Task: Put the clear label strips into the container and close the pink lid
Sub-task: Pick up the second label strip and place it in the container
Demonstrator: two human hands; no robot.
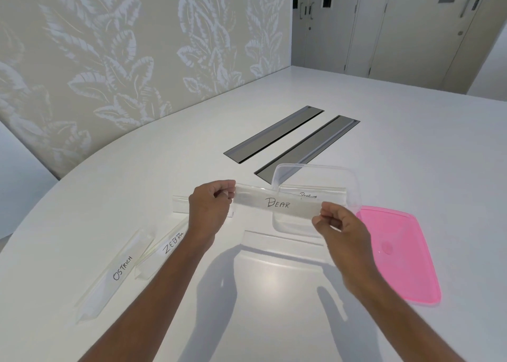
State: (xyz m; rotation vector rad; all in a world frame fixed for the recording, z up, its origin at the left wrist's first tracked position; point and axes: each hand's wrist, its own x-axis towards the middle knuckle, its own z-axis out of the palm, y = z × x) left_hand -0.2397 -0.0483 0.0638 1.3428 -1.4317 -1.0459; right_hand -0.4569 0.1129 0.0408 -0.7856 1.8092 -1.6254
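A clear label strip marked BEAR (277, 203) is held level above the table, just in front of the clear container (354, 186). My left hand (212, 211) pinches its left end and my right hand (338, 228) pinches its right end. A strip marked PENGUIN (310, 195) lies inside the container. The pink lid (397, 254) rests flat on the table to the container's right. Strips marked OSTRICH (115, 275) and ZEBRA (164, 249) lie at the left. Another clear strip (282, 241) lies below the held one, and one more (181, 204) shows behind my left hand.
Two grey recessed cable slots (274, 134) run diagonally across the white table (411, 142) behind the container. A leaf-patterned partition (123, 60) borders the table's far left edge. Doors stand at the back right.
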